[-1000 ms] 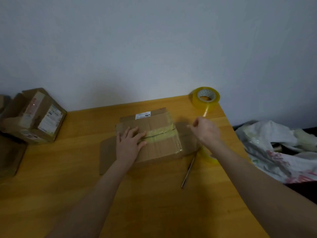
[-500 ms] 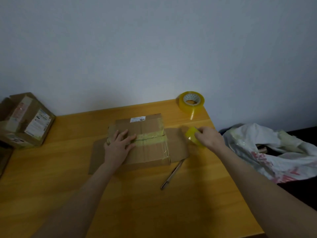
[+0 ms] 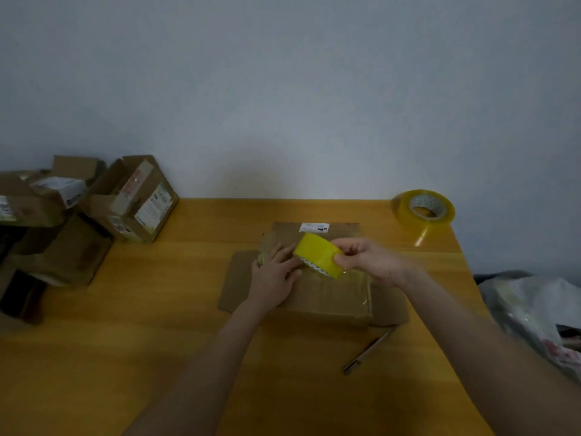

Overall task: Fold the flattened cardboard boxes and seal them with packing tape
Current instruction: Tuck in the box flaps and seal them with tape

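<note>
Cardboard box (image 3: 330, 297): brown, lying at the middle of the wooden table (image 3: 125, 341), with its side flaps spread flat on the tabletop to the left and right. A small white label (image 3: 314, 228) sits on its far edge, and clear tape glints along its right edge.
Left hand (image 3: 276, 278): rests palm down on the top of the box, fingers nearly straight and released, their tips close to the roll.
Right hand (image 3: 367, 262): grasps a yellow tape roll (image 3: 319, 254), thumb and fingers curled round its right side.
Yellow tape roll: held tilted just above the box top, near its far side, between the two hands.
Second tape roll (image 3: 423, 212): larger and translucent amber, lying at the far right corner of the table, well apart from the box, with a short tail of tape hanging loose.
Slim metal tool (image 3: 367, 350): lies on the table just in front of the box's right flap; its kind cannot be told.
Used boxes (image 3: 132, 199): a heap of opened cartons with shipping labels at the table's far left.
Plastic bag (image 3: 534, 309): crumpled and pale, beyond the table's right edge.
Wall (image 3: 283, 89): plain, pale grey, behind the table.
</note>
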